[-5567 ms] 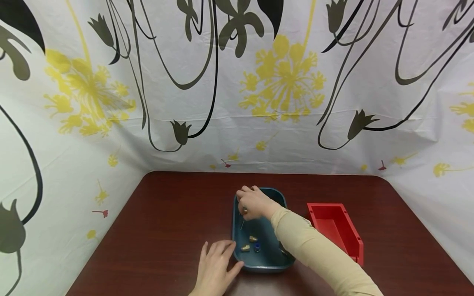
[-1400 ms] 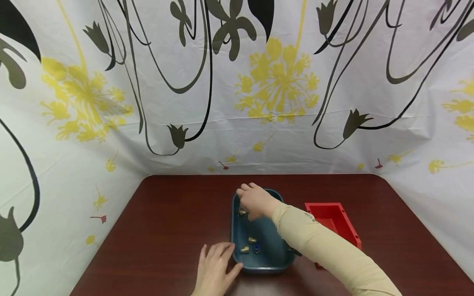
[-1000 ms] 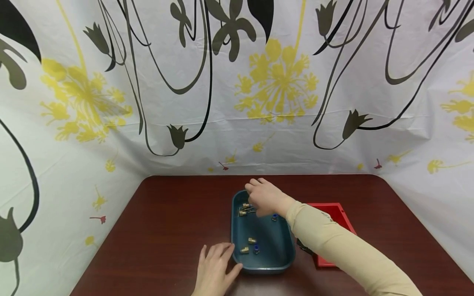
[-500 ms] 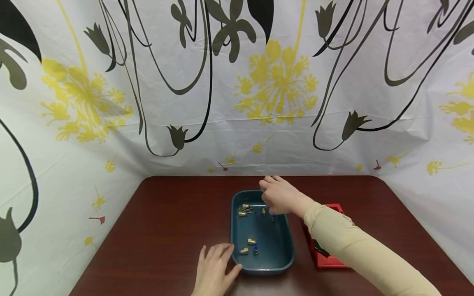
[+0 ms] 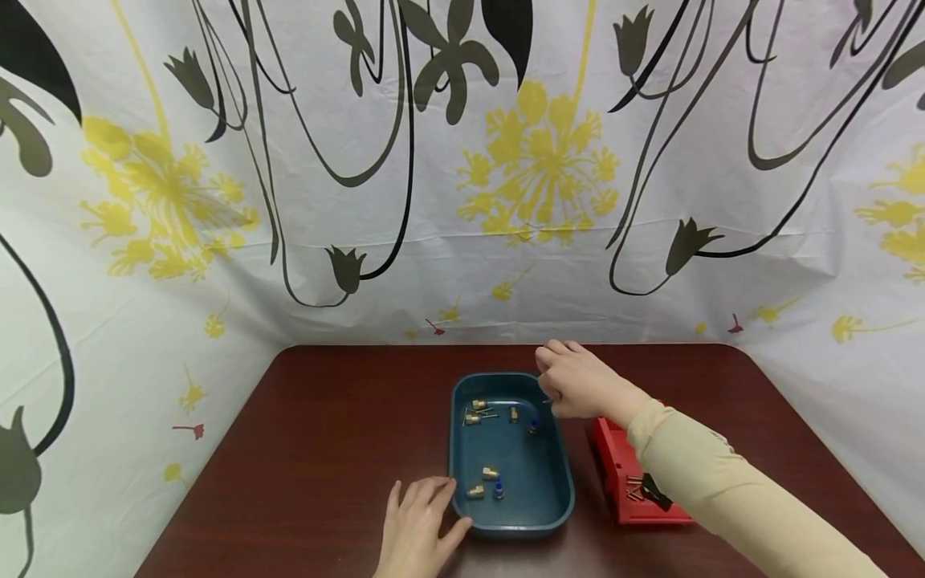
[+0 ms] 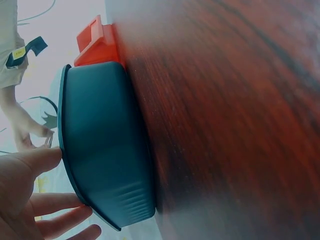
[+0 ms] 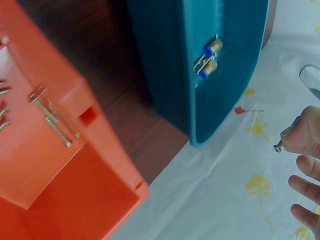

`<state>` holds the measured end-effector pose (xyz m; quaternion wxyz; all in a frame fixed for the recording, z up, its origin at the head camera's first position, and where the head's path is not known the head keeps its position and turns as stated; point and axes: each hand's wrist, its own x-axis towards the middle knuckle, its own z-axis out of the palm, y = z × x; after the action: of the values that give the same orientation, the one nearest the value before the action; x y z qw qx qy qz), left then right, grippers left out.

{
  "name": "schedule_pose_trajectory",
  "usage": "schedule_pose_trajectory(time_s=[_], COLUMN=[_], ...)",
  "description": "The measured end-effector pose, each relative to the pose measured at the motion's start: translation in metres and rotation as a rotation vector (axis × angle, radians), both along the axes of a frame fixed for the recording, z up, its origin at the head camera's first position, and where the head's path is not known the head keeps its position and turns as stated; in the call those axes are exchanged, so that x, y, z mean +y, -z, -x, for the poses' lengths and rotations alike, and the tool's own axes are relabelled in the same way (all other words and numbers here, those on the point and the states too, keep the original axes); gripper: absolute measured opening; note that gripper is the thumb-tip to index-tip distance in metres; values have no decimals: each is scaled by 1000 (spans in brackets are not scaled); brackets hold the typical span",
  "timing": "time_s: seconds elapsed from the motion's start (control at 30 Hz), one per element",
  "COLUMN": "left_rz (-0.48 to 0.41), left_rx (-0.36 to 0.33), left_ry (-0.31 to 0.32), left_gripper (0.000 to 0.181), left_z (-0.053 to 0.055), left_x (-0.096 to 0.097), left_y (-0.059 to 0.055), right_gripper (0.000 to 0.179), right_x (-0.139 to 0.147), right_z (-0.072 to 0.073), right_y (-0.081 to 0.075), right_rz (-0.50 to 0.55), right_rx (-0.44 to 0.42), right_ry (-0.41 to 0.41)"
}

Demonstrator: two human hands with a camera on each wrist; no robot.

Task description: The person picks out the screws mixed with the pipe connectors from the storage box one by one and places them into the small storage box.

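Note:
My right hand (image 5: 581,381) is raised at the far right corner of the blue-green tray (image 5: 513,522). In the right wrist view its thumb and finger pinch a screw (image 7: 278,146), whose head pokes out. My left hand (image 5: 419,522) rests its outstretched fingertips against the tray's near left rim, also seen in the left wrist view. Inside the tray lie several brass fittings (image 5: 490,474), some with blue ends (image 5: 499,490), and a few thin screws (image 5: 490,416) at the far left.
A red bin (image 5: 617,474) stands right of the tray, partly hidden by the right sleeve (image 5: 723,482). Several screws (image 7: 50,117) lie in it. A dark wrist strap (image 5: 656,491) hangs over the bin. The brown table (image 5: 347,449) meets a patterned cloth (image 5: 433,201) behind.
My right hand has moved right from the tray's far left, carrying a screw towards the red bin. Fittings it covered now show. My left hand has stayed at the rim.

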<state>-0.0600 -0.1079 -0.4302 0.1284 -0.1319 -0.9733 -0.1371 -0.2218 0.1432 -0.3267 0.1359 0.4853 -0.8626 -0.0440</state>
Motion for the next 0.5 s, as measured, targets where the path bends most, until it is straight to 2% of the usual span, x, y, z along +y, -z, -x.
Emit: schedule_pose_trajectory(time_s=[0.5], left_rz=[-2], left_rx=[-44], left_ry=[-8], left_gripper=[45], left_z=[0], left_x=[-1], left_y=[-1], right_gripper=[33], right_x=[48], right_z=[-4], right_y=[4], right_rz=[63], right_rx=[-18], right_ry=[78])
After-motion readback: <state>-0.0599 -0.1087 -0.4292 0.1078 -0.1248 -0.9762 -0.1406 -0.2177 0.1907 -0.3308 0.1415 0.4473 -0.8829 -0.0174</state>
